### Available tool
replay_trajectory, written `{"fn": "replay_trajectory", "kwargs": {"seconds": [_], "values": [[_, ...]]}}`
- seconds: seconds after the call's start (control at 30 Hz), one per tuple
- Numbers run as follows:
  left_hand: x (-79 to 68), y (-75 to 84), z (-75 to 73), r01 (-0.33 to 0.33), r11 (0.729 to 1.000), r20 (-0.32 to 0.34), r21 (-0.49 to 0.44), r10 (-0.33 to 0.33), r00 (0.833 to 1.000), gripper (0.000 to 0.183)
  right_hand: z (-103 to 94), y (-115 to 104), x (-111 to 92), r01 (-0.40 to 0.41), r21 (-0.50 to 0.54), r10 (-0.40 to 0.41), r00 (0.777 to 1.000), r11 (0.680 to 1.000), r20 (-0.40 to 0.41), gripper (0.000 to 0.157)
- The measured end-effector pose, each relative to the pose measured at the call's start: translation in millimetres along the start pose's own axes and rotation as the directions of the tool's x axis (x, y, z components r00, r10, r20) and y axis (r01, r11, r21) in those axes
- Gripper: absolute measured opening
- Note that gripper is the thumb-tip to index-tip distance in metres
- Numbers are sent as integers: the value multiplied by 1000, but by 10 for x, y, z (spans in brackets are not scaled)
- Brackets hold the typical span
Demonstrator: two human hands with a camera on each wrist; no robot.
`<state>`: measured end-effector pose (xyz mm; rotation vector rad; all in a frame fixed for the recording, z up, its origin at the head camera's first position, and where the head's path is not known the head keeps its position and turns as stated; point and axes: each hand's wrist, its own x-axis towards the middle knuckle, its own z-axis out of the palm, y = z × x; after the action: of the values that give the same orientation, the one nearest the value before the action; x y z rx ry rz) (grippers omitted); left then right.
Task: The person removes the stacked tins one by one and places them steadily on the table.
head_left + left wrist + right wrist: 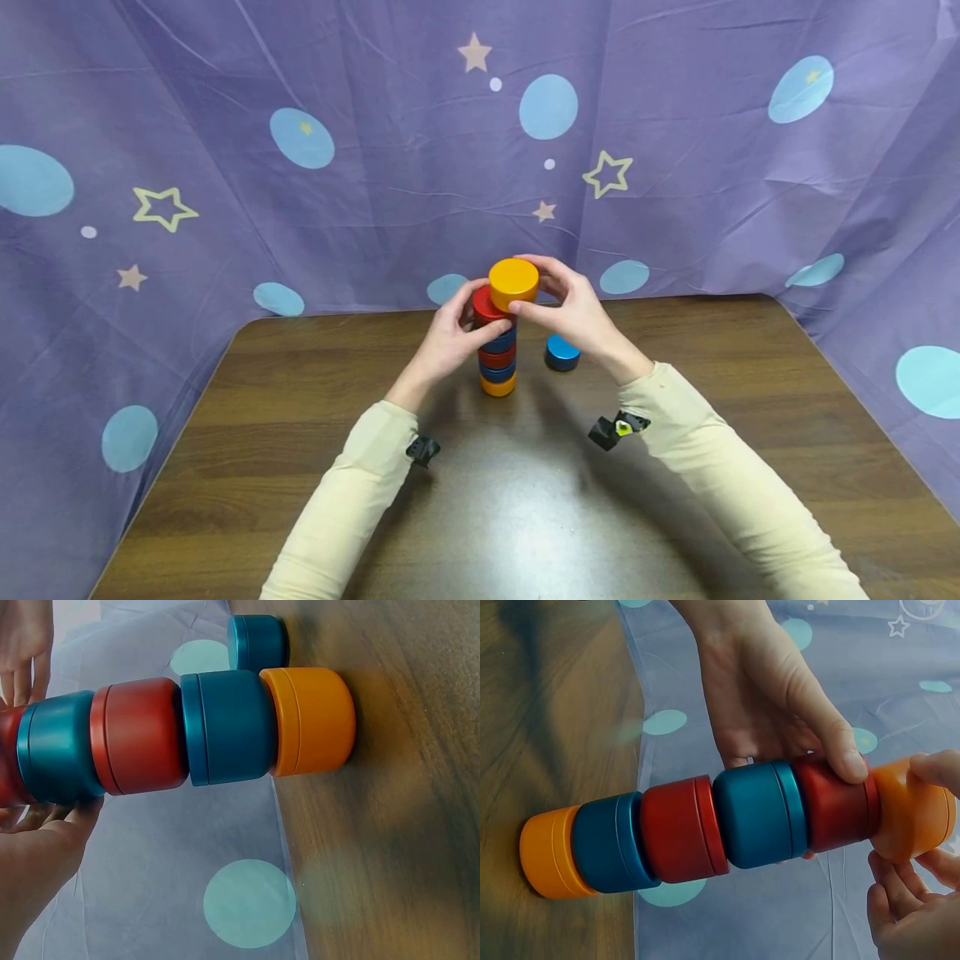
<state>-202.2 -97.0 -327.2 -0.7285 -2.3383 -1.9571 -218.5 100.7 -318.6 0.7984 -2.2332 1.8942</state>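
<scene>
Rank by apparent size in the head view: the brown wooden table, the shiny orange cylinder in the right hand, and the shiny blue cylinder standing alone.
1. Brown wooden table
2. Shiny orange cylinder in the right hand
3. Shiny blue cylinder
The orange cylinder is nearer the camera, so true sizes are unsure.

Stacked upward on table (397,870): orange container (319,721), blue (231,729), red (144,736), blue (64,746), red (9,757). Held near top by left hand (37,859), near right hand (26,645). Near base: another blue container (259,643).
</scene>
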Motion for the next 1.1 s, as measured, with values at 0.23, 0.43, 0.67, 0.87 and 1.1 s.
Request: {"fn": "replay_trajectory", "kwargs": {"seconds": [0.23, 0.43, 0.67, 0.87, 1.1], "values": [[-7, 20, -1, 4, 1000, -5, 17, -4, 1000, 51, -47, 22, -32, -10, 22, 10, 1000, 1000, -16, 56], [-6, 23, 0, 3, 999, -9, 37, -3, 1000, 52, -100, 13, -75, -26, 40, 27, 999, 999, -30, 56], [45, -159, -9, -30, 999, -15, 43, 30, 999, 52, -169, 29, -116, -38, 43, 40, 998, 998, -48, 57], [85, -311, -26, -30, 999, -17, 30, 31, 999, 53, -240, 74, -164, -34, 20, 36, 997, 999, -66, 57], [71, -305, -20, -42, 999, -21, 27, 43, 999, 54, -295, 126, -211, -37, -33, 35, 997, 999, -68, 58]]}}
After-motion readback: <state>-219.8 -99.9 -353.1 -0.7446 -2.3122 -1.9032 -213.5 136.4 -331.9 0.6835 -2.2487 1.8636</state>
